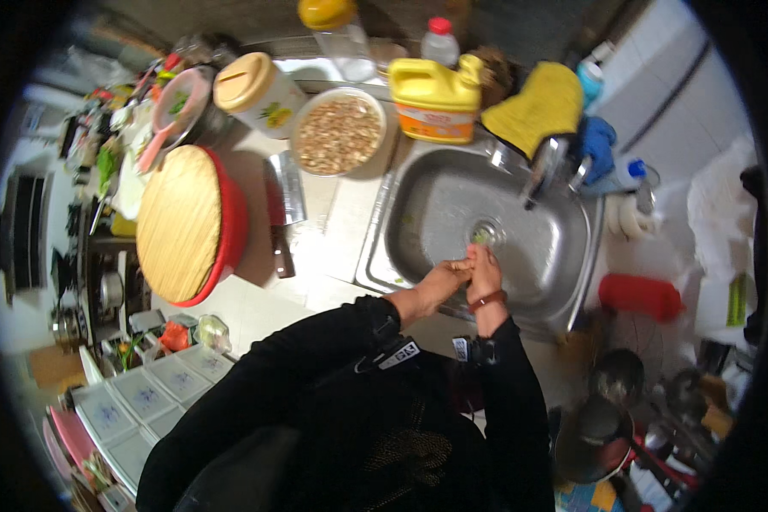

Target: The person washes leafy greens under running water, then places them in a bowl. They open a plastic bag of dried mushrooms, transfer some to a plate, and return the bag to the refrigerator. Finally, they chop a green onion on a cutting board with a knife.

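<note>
Over the near part of a stainless steel sink (448,185), my two hands meet with their fingers touching. My left hand (447,283) reaches in from the left, its fingertips against the side of my right hand (484,272), which wears a reddish-brown wrist band. Whether anything lies between the fingers is hidden. Just beyond the fingertips is the drain (486,233), with green scraps in it. A chrome faucet (547,166) stands at the sink's far right, its spout pointing over the basin.
Left of the sink lie a cleaver (286,192), a bowl of brown-and-white pieces (339,134) and a red basin (233,224) with a round woven lid (179,224). Behind stand a yellow jug (435,96) and a yellow cloth (537,105). Pans (592,441) sit at the lower right.
</note>
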`<state>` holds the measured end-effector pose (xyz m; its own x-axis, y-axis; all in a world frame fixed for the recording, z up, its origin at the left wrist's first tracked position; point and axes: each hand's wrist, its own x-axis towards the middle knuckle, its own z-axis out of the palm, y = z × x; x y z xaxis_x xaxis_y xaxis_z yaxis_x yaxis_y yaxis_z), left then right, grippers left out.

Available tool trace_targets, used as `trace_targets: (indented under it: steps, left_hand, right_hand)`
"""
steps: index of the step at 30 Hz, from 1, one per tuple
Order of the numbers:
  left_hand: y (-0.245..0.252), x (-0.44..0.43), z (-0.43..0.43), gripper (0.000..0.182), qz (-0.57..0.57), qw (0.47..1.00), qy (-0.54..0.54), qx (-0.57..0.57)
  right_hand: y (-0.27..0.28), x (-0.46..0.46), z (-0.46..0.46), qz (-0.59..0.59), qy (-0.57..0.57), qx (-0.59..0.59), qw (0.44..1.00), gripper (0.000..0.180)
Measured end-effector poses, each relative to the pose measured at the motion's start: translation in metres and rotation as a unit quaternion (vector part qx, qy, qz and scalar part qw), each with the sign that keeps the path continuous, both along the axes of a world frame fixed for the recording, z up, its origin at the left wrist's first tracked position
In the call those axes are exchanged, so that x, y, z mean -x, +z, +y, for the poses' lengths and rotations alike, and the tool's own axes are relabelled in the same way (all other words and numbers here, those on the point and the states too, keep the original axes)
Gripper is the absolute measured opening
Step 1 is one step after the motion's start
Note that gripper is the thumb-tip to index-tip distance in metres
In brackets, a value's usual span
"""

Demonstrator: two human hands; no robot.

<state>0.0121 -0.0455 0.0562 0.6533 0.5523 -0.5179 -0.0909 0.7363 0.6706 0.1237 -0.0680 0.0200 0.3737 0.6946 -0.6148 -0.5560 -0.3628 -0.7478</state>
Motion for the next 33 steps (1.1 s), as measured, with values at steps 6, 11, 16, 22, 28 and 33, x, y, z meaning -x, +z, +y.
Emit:
trace_targets:
  steps: [6, 11, 16, 22, 28, 33]
  left_hand:
    - [-0.007, 0.004, 0.03, 0.031, 0.072, 0.997, -0.001, 0.031]
    - [0.01, 0.01, 0.032, 0.043, 0.058, 0.997, -0.054, -0.019]
    - [0.003, 0.039, 0.043, 0.05, -0.039, 0.984, -0.139, -0.103]
    - [-0.046, 0.063, 0.046, 0.053, 0.279, 0.901, -0.09, -0.32]
    - [-0.014, 0.081, 0.036, 0.049, 0.331, 0.885, -0.02, -0.326]
    - [0.014, 0.1, 0.038, 0.048, 0.332, 0.889, 0.009, -0.316]
  right_hand:
    - [0.02, -0.016, -0.008, -0.201, 0.258, -0.125, 0.937, 0.034]
    - [0.033, -0.058, -0.008, -0.076, 0.346, -0.112, 0.928, 0.041]
    - [0.035, -0.096, 0.0, -0.201, 0.469, -0.123, 0.851, 0.042]
    - [0.04, -0.098, 0.044, -0.306, 0.356, -0.109, 0.877, 0.034]
    - [0.032, -0.128, 0.126, -0.35, 0.407, -0.219, 0.815, 0.032]
    - [0.023, -0.15, 0.153, -0.256, 0.336, -0.217, 0.88, 0.042]
